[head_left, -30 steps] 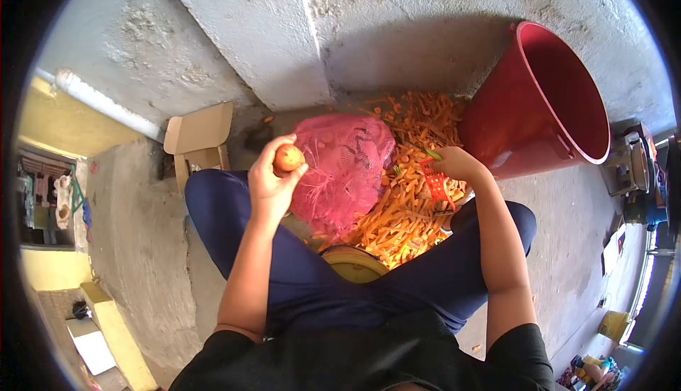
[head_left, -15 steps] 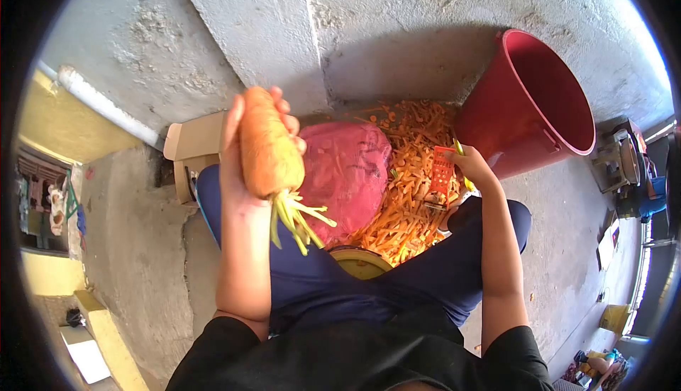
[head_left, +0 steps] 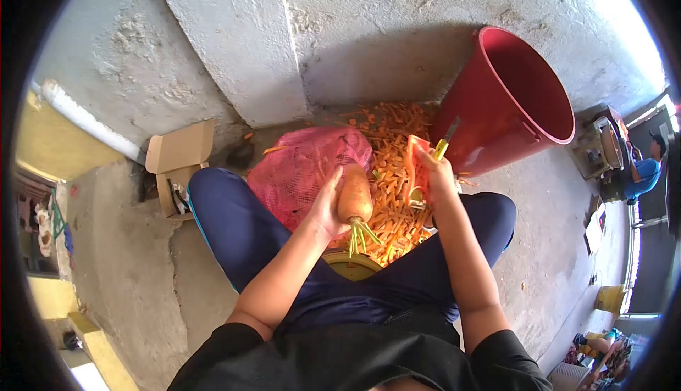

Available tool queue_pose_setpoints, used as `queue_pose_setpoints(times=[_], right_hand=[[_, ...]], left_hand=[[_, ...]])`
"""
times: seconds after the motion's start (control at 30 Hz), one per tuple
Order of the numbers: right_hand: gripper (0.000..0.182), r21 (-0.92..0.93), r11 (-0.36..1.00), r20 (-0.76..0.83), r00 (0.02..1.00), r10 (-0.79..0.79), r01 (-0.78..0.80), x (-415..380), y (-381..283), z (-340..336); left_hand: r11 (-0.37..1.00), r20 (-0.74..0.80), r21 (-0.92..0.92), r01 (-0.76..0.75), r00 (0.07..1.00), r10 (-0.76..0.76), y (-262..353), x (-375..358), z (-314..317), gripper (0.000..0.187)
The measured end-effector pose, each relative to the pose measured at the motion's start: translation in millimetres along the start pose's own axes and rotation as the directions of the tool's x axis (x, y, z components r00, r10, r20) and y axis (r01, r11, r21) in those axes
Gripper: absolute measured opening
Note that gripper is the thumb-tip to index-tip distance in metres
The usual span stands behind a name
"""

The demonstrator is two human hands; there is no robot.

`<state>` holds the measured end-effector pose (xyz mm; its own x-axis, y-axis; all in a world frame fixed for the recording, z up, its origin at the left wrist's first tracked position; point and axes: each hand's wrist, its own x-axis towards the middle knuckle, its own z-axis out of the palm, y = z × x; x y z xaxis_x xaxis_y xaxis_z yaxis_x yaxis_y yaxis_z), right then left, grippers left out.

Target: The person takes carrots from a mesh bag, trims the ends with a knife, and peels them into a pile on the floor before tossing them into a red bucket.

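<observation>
My left hand is closed around the side of a thick carrot, whose cut green stems point down toward me. In my right hand are a flat orange-red plastic peeler with holes in its body and a yellow-handled knife, its blade pointing up and away. Carrot and peeler are apart. Below and between the hands lies a heap of orange carrot peelings. A pink mesh sack rests left of the heap, partly behind my left hand.
A tall red bin leans by the wall at the right. An open cardboard box sits on the floor at the left. A yellow round container shows between my legs. A person in blue is at the far right.
My left hand has lowered the carrot and brought it right, toward the middle. My right hand has turned the peeler more upright and shifted slightly left; the knife blade now shows.
</observation>
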<state>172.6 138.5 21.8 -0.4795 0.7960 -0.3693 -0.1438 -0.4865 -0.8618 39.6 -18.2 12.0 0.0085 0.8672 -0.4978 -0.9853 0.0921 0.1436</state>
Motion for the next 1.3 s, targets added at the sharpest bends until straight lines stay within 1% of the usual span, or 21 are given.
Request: queue_pose_setpoints(times=[0.03, 0.1, 0.17, 0.2, 0.27, 0.47, 0.6, 0.7, 0.8, 0.83, 0.9, 0.93, 0.97, 1.0, 1.03, 1.07, 1.13, 1.17, 1.2, 1.27, 1.3], right_hand=[[0.016, -0.112, 0.993, -0.04, 0.999, -0.03, 0.025, -4.5, 4.0, 7.2], [0.015, -0.135, 0.976, -0.019, 0.984, -0.176, 0.172, -16.3, 10.9, 27.4], [0.014, -0.273, 0.915, 0.026, 0.953, -0.301, 0.297, -25.8, 12.2, 40.3], [0.014, -0.296, 0.905, 0.027, 0.95, -0.31, 0.304, -32.1, 10.3, 48.2], [0.013, -0.286, 0.918, 0.031, 0.961, -0.276, 0.273, -45.9, 5.9, 63.9], [0.013, -0.51, 0.704, 0.094, 0.846, -0.525, 0.494, -45.5, 25.2, 67.5], [0.012, -0.544, 0.7, 0.07, 0.856, -0.512, 0.463, -52.9, 18.0, 75.6], [0.011, -0.528, 0.767, 0.004, 0.904, -0.427, 0.365, -47.4, 22.3, 72.0], [0.012, -0.623, 0.634, 0.091, 0.847, -0.524, 0.459, -43.0, 17.0, 72.7], [0.013, -0.651, 0.602, 0.056, 0.82, -0.569, 0.463, -34.7, 17.0, 69.3], [0.014, -0.707, 0.536, -0.004, 0.755, -0.655, 0.461, -1.9, 15.9, 50.9], [0.017, -0.76, 0.527, -0.104, 0.729, -0.677, 0.381, 19.9, 4.9, 34.2], [0.018, -0.797, 0.533, -0.186, 0.724, -0.665, 0.285, 37.3, -6.2, 19.2], [0.019, -0.829, 0.474, -0.2, 0.637, -0.745, 0.295, 54.2, -8.1, 1.8], [0.019, -0.802, 0.555, -0.308, 0.645, -0.699, 0.22, 64.1, -16.4, -10.1], [0.019, -0.779, 0.589, -0.32, 0.671, -0.669, 0.215, 66.7, -19.1, -21.4], [0.016, -0.605, 0.732, -0.301, 0.76, -0.576, 0.315, 36.6, -31.4, 9.6], [0.014, -0.578, 0.726, -0.21, 0.791, -0.574, 0.373, 29.5, -20.3, 15.8], [0.013, -0.543, 0.722, -0.119, 0.812, -0.571, 0.428, 20.2, -7.9, 22.4], [0.014, -0.499, 0.798, -0.071, 0.902, -0.426, 0.337, -14.9, 6.8, 50.6], [0.015, -0.451, 0.815, 0.0, 0.913, -0.408, 0.365, -24.4, 12.7, 58.4]], left_hand=[[1.0, -0.024, 0.018, 0.005, 1.0, -0.004, -2.8, 3.9, -3.0, 0.041], [0.999, -0.07, 0.052, 0.014, 0.997, -0.011, -8.6, 15.0, -13.8, 0.044], [0.992, 0.04, 0.089, 0.089, 0.995, -0.092, -12.3, 19.3, -18.0, 0.044], [0.987, 0.09, 0.108, 0.123, 0.987, -0.132, -13.9, 19.9, -19.6, 0.044], [0.989, -0.01, 0.135, 0.06, 0.998, -0.059, -15.7, 9.2, -6.9, 0.045], [0.993, 0.008, 0.104, 0.052, 0.999, -0.053, -16.5, 17.8, -17.9, 0.041], [0.994, -0.004, 0.092, 0.055, 0.998, -0.055, -18.1, 20.7, -14.8, 0.04], [0.993, -0.036, 0.116, 0.009, 0.999, -0.005, -17.9, 18.5, -7.4, 0.041], [0.987, -0.039, 0.16, -0.017, 0.999, 0.023, -16.4, 22.1, -10.2, 0.043], [0.984, -0.036, 0.176, -0.018, 0.999, 0.025, -14.4, 22.8, -12.1, 0.044], [0.952, 0.116, 0.295, 0.082, 0.986, -0.121, -16.4, 14.9, -20.7, 0.045], [0.926, 0.183, 0.358, 0.122, 0.963, -0.197, -20.2, 10.3, -25.0, 0.046], [0.896, 0.077, 0.429, 0.119, 0.983, -0.168, -26.4, -0.4, -14.0, 0.047], [0.89, 0.002, 0.448, 0.082, 0.996, -0.093, -34.3, -0.6, -12.4, 0.046], [0.929, 0.006, 0.352, 0.113, 0.992, -0.123, -31.8, 0.7, -12.3, 0.045], [0.959, 0.017, 0.248, 0.139, 0.989, -0.148, -28.2, 2.8, -13.3, 0.044], [0.967, 0.011, 0.222, 0.128, 0.991, -0.134, -18.5, 17.7, -30.9, 0.042], [0.971, -0.073, 0.205, 0.124, 0.991, -0.111, -13.3, 15.0, -22.4, 0.042], [0.978, -0.03, 0.183, 0.096, 0.995, -0.092, -9.6, 16.6, -20.9, 0.041], [0.983, 0.134, 0.112, 0.144, 0.978, -0.158, -6.0, 20.2, -26.2, 0.039], [0.987, 0.107, 0.095, 0.128, 0.985, -0.138, -5.6, 20.3, -25.7, 0.038]])
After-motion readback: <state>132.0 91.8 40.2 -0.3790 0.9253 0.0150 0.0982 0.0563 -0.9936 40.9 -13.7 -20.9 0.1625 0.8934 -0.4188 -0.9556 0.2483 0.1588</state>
